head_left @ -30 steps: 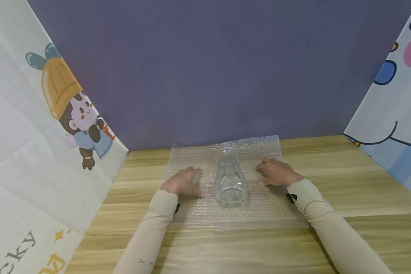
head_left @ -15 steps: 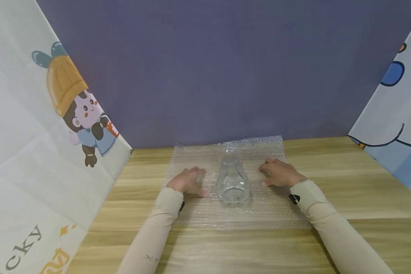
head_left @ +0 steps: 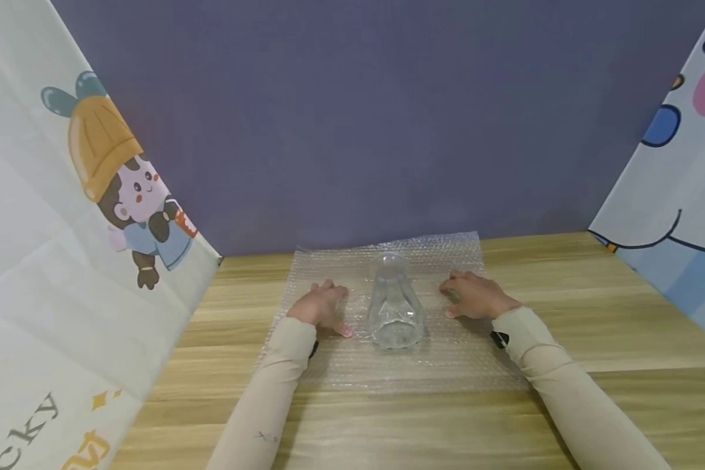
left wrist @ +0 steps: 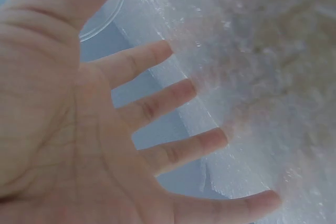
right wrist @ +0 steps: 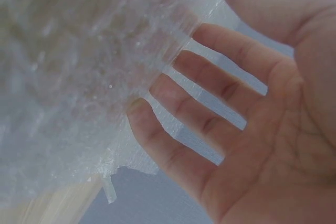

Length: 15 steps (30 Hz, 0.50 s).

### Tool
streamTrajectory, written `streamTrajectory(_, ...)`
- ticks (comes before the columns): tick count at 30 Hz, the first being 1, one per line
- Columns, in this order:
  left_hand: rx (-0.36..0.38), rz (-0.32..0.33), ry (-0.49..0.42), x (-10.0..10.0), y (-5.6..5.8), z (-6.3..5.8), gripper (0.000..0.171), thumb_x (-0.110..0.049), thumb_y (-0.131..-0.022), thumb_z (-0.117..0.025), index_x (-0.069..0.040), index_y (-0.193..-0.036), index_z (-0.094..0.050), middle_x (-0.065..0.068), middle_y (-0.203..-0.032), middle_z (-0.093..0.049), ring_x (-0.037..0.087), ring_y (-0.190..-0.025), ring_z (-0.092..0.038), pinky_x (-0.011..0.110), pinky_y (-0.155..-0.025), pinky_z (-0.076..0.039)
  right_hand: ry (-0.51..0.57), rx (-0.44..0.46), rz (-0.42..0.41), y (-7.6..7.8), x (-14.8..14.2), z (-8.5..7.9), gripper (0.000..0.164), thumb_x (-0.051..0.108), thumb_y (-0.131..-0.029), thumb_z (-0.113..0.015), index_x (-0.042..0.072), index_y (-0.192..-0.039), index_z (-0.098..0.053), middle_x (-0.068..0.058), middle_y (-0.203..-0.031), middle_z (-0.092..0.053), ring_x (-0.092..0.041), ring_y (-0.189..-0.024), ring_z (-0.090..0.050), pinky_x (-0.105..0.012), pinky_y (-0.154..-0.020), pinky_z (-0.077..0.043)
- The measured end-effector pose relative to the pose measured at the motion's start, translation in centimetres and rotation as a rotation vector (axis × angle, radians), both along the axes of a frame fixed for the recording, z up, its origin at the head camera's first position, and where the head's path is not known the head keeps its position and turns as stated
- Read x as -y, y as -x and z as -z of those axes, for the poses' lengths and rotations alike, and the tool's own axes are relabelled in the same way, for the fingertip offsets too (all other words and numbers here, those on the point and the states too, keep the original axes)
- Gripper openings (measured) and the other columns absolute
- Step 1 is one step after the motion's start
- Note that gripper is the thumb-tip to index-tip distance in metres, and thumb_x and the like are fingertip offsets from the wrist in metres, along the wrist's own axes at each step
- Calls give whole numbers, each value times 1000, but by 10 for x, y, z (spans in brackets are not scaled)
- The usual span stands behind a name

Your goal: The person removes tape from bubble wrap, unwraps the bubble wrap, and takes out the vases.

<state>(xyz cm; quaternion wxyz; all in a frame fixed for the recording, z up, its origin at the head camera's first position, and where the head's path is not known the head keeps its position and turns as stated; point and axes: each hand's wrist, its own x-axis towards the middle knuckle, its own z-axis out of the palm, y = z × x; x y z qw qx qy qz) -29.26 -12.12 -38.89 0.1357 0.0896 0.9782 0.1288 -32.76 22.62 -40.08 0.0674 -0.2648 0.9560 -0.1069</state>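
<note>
A clear faceted glass vase [head_left: 395,310] is on a sheet of bubble wrap [head_left: 352,375], its wide base toward me and its narrower mouth toward the back. To its left, my left hand [head_left: 322,307] has its thumb and fingers spread, with the fingertips down at the wrap. My right hand [head_left: 476,297] is on the other side, fingers slightly bent and fingertips at the wrap. Both hands stay apart from the glass. In the left wrist view, straight fingers meet the bubble wrap [left wrist: 252,77], and a curved glass rim [left wrist: 107,22] shows behind the thumb.
The wood-grain table [head_left: 352,431] extends around the sheet. A dark purple-grey back panel [head_left: 352,124] rises behind it. White printed side panels stand at left [head_left: 41,274] and right [head_left: 670,202].
My left wrist and forearm have shifted slightly right, and the left hand has turned a little. The right hand and the glass vase keep their places on the bubble wrap.
</note>
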Motion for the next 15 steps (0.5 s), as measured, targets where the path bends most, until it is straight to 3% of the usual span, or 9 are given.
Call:
streamTrajectory(7, 47, -1, -6, 1, 3, 0, 104, -42, -69, -93, -17, -156, -42, 19, -165, -29, 49, -153, -21, 65, -119, -32, 13, -9, -7, -1, 0, 3, 56, 28, -89, -79, 6, -137, -62, -29, -153, -45, -55, -139, -42, -70, -104, -43)
streamTrajectory(15, 76, 29, 23, 4, 6, -1, 103, -41, -72, -91, -19, -158, -39, 16, -156, -36, 42, -144, -35, 60, -111, -44, 17, -17, 3, 1, -1, 4, 56, 26, -89, -79, 6, -138, -62, -29, -154, -44, -55, -140, -40, -73, -104, -42)
